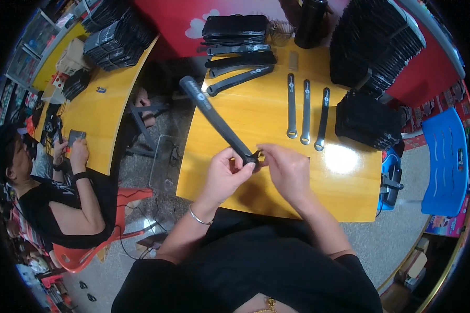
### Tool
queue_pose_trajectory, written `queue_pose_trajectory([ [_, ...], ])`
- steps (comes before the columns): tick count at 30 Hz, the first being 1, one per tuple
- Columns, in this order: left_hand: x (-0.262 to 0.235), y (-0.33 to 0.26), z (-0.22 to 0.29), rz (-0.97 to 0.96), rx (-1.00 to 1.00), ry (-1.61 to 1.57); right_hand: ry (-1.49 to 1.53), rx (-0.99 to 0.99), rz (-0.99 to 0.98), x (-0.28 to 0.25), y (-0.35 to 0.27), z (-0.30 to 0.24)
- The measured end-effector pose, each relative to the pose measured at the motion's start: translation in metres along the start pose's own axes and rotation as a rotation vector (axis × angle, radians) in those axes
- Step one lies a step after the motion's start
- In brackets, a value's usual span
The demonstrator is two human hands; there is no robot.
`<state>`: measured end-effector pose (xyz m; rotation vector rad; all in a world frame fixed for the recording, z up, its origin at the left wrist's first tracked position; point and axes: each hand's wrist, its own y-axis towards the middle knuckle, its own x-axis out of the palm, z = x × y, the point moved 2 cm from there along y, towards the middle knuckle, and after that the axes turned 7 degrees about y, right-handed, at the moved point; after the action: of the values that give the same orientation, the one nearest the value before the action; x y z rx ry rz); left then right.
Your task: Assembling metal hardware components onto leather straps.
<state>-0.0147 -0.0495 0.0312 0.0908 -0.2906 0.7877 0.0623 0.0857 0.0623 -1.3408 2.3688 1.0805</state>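
A long black strap (214, 119) slants up and to the left over the near part of the yellow table (256, 109). My left hand (222, 177) grips its lower end between thumb and fingers. At that same end, my right hand (288, 172) is closed with thumb and forefinger pinched on the tip; the fingers hide the detail there. Three similar straps, a left one (291, 107), a middle one (306, 112) and a right one (323, 120), lie side by side to the right, each with a slotted end toward me.
Several more straps (240, 78) lie in a pile at the back left, before stacked black cases (235, 28). A black bottle (311, 23) stands behind. Tied black bundles (376, 44) and a black stack (368, 120) fill the right side. A seated person (62, 193) works at another table.
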Motion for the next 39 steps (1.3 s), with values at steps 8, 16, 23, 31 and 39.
queue_pose_trajectory([
  [8, -0.005, -0.016, -0.007, -0.201, -0.331, -0.288, -0.135, -0.237, -0.180, -0.029, 0.017, -0.021],
  [16, -0.007, -0.006, -0.005, -0.113, -0.302, -0.396, -0.136, -0.184, -0.314, -0.028, 0.000, -0.046],
  [23, 0.000, -0.011, -0.006, -0.015, -0.280, -0.293, 0.135, 0.026, -0.243, -0.020, -0.003, -0.039],
  [31, -0.014, -0.011, 0.002, -0.058, -0.167, -0.500, 0.116, 0.031, -0.237, -0.031, 0.002, -0.021],
  [39, -0.010, -0.019, 0.005, -0.316, -0.515, -0.427, 0.523, 0.233, -0.024, -0.004, -0.010, 0.006],
])
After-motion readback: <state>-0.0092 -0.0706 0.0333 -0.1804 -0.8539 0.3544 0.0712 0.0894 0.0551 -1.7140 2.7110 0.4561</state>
